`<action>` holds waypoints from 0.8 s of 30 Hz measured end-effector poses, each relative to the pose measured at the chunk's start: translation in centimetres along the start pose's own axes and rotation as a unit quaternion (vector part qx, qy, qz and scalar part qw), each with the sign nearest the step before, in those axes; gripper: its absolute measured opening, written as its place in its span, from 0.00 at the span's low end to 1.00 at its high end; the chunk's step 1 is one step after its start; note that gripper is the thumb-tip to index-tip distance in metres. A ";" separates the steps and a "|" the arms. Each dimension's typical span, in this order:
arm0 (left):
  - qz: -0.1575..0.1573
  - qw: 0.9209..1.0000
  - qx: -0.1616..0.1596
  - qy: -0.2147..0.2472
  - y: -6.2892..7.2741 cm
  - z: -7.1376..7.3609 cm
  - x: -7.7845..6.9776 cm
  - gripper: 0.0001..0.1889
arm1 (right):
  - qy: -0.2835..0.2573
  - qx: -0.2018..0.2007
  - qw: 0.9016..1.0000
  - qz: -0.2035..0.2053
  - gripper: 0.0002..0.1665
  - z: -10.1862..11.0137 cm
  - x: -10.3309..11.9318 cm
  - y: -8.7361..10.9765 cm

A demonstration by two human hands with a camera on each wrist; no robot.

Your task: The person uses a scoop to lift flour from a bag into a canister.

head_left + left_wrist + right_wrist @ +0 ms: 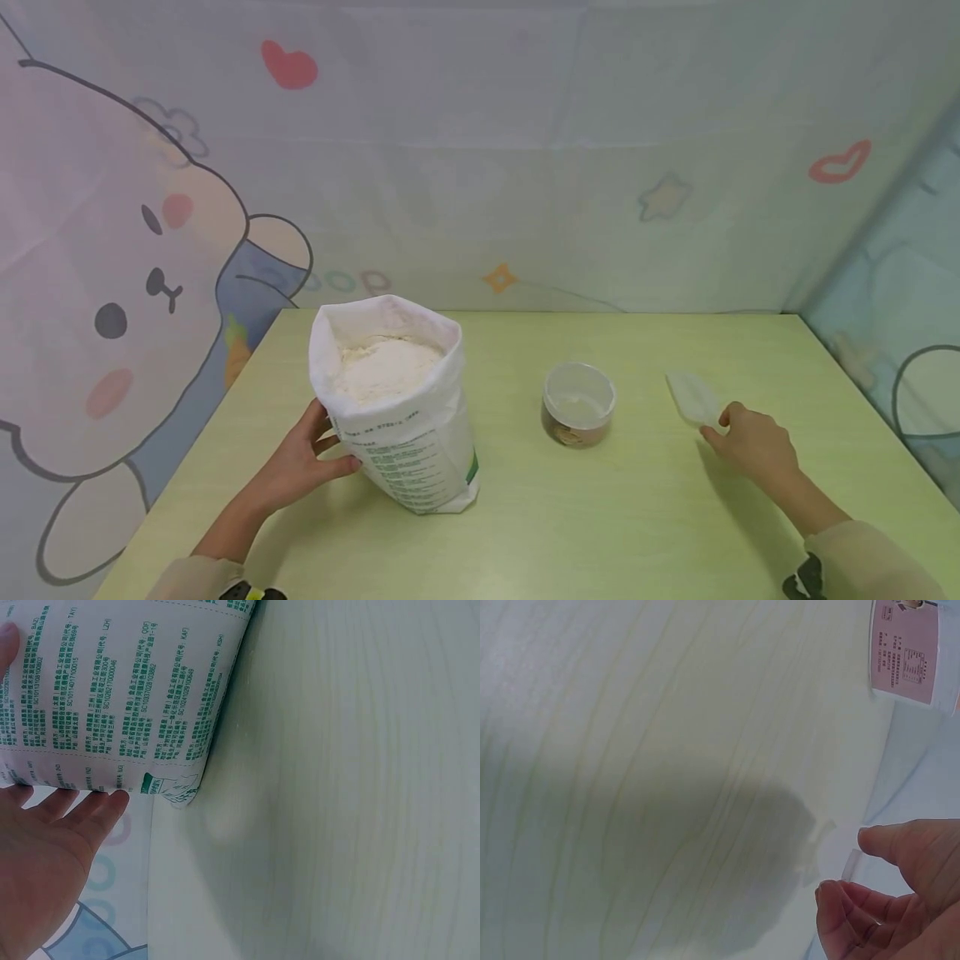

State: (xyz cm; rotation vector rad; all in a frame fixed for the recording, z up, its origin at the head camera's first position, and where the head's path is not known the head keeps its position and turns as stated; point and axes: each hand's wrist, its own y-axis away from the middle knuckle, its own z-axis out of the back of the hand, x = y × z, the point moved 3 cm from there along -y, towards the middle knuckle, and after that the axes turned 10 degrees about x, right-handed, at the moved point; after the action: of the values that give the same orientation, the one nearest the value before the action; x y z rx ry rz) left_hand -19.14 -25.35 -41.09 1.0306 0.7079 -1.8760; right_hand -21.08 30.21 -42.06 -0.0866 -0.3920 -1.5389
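Nearest the head camera: the pale right sleeve (870, 560) and pale left sleeve (191, 579), cut off by the lower frame edge. Right hand (753, 443): narrow grip, thumb and index finger pinching the near end of a translucent white scoop (688, 395); firmness cannot be told. Scoop is over the right part of the table (510, 542), long axis slanting from the fingertips forward and to the left, blade end farthest from the hand. Right hand is the nearer to the tub (592, 422), which stands upright between scoop and bag (411, 446), apart from both. Left hand (300, 462): spread wide at the bag's left side, thumb on the printed face, fingers fairly straight along the edge. Bag mouth faces up, white powder (390, 367) visible below the rim. Writing: green Chinese columns on the bag, with numbers beginning "SC" and letter codes, apparently LZH and KAF among them; dark line near the rim illegible. Tub label pinkish, small text and a boxed table, unreadable. Backdrop (480, 183) letters seem to end "oog". No brand made out.
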 end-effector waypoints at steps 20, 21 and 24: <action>0.005 1.000 -0.002 -0.002 -0.1 0.0 -0.1 0.47 | 0.007 -0.001 1.000 -0.001 0.17 0.5 0.2 -0.6; 0.005 1.000 -0.002 -0.003 -0.1 0.0 -0.1 0.47 | 0.008 -0.002 1.000 0.001 0.16 0.6 0.2 -0.6; 0.005 1.000 -0.002 -0.002 0.0 0.0 -0.1 0.47 | 0.016 -0.007 1.000 0.012 0.16 0.7 0.3 -0.6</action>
State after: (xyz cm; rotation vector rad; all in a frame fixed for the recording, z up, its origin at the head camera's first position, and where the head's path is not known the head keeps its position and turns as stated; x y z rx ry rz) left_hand -19.15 -25.29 -40.98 1.0251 0.7029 -1.8662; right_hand -21.78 30.09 -41.45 -0.0771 -0.3531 -1.5173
